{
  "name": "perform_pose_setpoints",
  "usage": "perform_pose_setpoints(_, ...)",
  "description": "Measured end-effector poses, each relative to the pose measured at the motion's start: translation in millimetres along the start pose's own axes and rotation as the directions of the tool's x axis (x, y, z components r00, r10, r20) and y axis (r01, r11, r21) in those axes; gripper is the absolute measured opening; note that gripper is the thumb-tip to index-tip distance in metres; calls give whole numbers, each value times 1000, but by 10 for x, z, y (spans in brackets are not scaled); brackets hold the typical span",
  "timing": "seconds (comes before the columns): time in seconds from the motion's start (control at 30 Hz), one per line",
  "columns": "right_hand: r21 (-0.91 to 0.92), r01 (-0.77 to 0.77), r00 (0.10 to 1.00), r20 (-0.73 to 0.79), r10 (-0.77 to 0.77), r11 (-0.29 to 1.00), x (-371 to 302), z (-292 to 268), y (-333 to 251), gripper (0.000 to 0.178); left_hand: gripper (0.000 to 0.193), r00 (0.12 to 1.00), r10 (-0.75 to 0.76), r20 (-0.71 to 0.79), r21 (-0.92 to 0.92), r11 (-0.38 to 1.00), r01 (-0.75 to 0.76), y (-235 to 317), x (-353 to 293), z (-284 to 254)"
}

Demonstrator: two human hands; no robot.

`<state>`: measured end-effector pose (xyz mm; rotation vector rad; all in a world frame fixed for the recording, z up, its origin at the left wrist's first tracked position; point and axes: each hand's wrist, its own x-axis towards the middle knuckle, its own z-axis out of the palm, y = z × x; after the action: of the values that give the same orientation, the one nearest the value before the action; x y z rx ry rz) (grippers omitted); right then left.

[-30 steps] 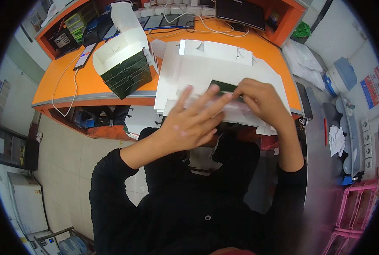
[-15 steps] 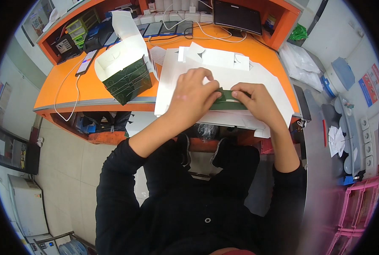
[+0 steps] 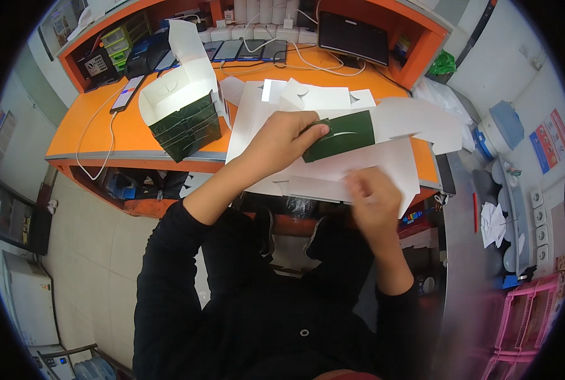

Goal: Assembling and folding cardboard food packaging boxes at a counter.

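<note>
My left hand (image 3: 288, 138) pinches the left end of a folded green cardboard piece (image 3: 342, 135), thumb on top. White flaps (image 3: 421, 117) stretch from its right end, blurred by motion. Beneath it lie flat white cardboard sheets (image 3: 263, 101) on the orange desk. My right hand (image 3: 376, 199) is apart from the piece, close to the desk's front edge. Its fingers look curled but are smeared by motion. To the left of my left hand stands a stack of folded dark green boxes (image 3: 190, 126), the top one open with a white inside.
A phone (image 3: 128, 94) on a white cable lies at the desk's left. Several tablets (image 3: 251, 50) and a black monitor (image 3: 352, 38) line the back. Drawers (image 3: 114, 44) stand back left. A grey surface with crumpled paper (image 3: 493, 225) lies at the right.
My right hand has let go of the green cardboard and moved down toward me. The piece is now raised and turned in my left hand, its white flaps swung out to the right.
</note>
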<state>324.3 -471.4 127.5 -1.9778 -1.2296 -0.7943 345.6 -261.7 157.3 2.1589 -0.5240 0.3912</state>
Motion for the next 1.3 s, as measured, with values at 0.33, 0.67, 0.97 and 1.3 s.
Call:
perform_pose_setpoints(0.33, 37, -409, 866, -300, 401, 912, 321, -77, 386, 26, 33, 1000, 3, -2, 52, 999, -3, -37, -104, 158)
perform_pose_setpoints(0.67, -207, -225, 902, -413, 124, 952, 331, -329, 612, 18, 26, 896, 392, -208, 161, 917, -364, 50, 23, 141)
perform_pose_setpoints(0.97, 751, -294, 839, -92, 536, 591, 222, -817, 946, 47, 62, 925, -361, 115, -736, 595, 323, -102, 96, -290)
perform_pose_setpoints(1.3, -99, -309, 696, 654, 295, 946, 756, -440, 137, 55, 52, 922, -357, -153, -552, 805, 219, 12, -267, 61)
